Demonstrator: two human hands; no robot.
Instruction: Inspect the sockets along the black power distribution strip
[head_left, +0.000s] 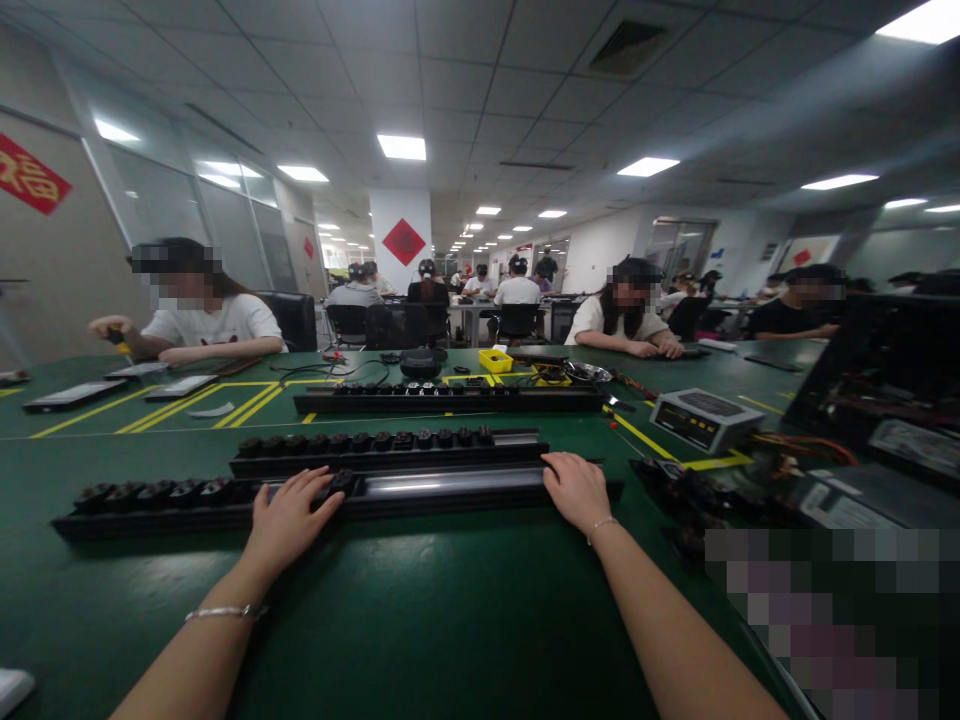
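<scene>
A long black rail (450, 507) with a shiny metal channel lies across the green table in front of me. Dark round-topped pieces (154, 495) sit in a row on its left part. My left hand (292, 515) lies over the middle of this rail, fingers spread and thumb apart. Right beside its fingertips is a single small black block (349, 484) on the channel. My right hand (579, 490) is at the rail's right end, its fingers hooked over the far edge. Directly behind stands a second black rail (390, 457), holding a similar row of pieces.
A third filled rail (450, 402) lies farther back. To the right are a power supply unit (705, 418), cables and an opened computer case (885, 380). A yellow box (495, 360) sits at the back. Across the table, a person (206, 320) holds a screwdriver near flat drives.
</scene>
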